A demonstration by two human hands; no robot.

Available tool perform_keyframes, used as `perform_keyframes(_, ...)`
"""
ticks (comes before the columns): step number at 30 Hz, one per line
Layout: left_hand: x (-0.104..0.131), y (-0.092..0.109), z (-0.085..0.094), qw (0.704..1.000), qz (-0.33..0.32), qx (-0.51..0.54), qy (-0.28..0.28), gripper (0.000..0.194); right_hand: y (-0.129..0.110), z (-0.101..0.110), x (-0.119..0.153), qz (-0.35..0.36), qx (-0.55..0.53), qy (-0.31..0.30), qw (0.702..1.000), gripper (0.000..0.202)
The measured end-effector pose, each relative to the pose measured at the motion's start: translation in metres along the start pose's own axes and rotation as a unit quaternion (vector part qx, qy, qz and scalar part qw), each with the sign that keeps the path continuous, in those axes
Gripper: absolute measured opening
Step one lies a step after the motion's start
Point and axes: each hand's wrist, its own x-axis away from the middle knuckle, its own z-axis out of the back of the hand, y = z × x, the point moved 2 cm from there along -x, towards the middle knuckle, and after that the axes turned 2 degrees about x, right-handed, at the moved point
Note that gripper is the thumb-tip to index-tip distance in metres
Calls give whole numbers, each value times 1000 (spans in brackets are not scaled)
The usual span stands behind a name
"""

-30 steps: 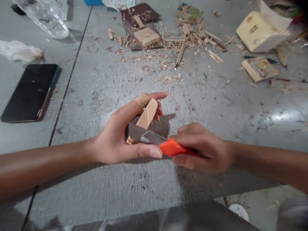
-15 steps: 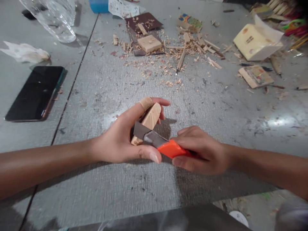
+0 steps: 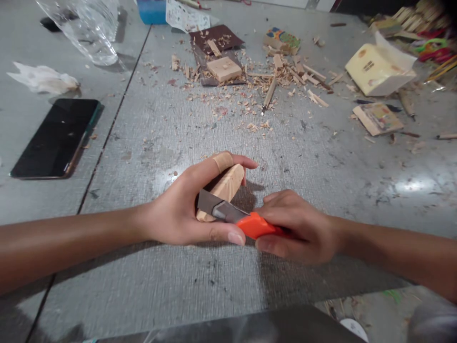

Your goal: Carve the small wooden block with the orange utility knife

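Note:
My left hand (image 3: pixel 178 209), with a bandage round its index finger, grips a pale wood piece (image 3: pixel 230 183) above the table. The wood has a rounded upper end, and its lower part is partly covered by the knife. My right hand (image 3: pixel 302 226) is closed round the orange handle (image 3: pixel 255 225) of a utility knife. The knife's grey blade end (image 3: pixel 221 208) lies across the lower part of the wood, close above my left thumb. My left palm hides the blade's tip region.
A phone (image 3: pixel 57 138) lies at the left, near a crumpled tissue (image 3: pixel 44 79) and a clear cup (image 3: pixel 94 43). Farther back are sandpaper (image 3: pixel 224 38), a wood block (image 3: pixel 224 69), shavings and a carving tool (image 3: pixel 269 95). A tissue pack (image 3: pixel 378 71) sits at the right.
The wood has turned slightly in my left hand, showing more of its broad face. Both hands keep their hold, and the whole view has shifted a little.

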Motion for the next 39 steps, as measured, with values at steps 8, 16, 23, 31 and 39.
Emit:
perform_keyframes(8,-1,-3,3,1000,-1,-20,-15,80,-1,0,-2,2,2,7,1000,27)
perform_keyframes(16,-3,-4,3,999,-2,-2,-45,71,-1,0,-2,9,9,9,1000,25)
perform_keyframes(23,-4,-1,4,998,-7,-6,-61,68,-1,0,-1,7,13,4,1000,27)
perform_keyframes(31,-3,-4,4,998,-13,4,-59,74,-1,-1,-1,7,30,2,1000,25)
perform_keyframes(39,-5,-2,3,998,-16,1,-68,69,1,0,0,5,25,-6,1000,25)
